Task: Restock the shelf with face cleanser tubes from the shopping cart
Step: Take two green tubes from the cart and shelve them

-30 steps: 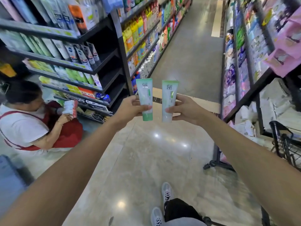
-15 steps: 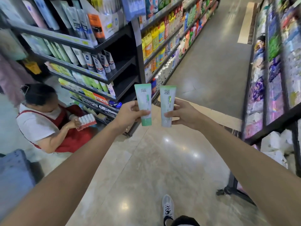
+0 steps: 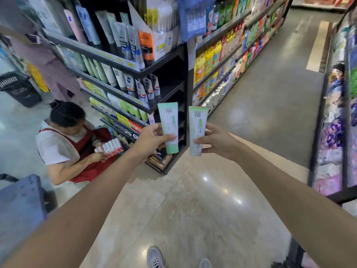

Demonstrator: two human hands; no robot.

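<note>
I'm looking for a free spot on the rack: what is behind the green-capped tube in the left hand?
Behind the green-capped white tube held by the left hand is the black shelf rack's dark end, apparently bare there. The tube hides what lies directly behind it.

Crouching person in red apron (image 3: 65, 144) holding a white-and-red pack (image 3: 110, 148), yellow bottles (image 3: 207, 61), black basket (image 3: 18, 88), glossy floor (image 3: 202, 209)
</note>
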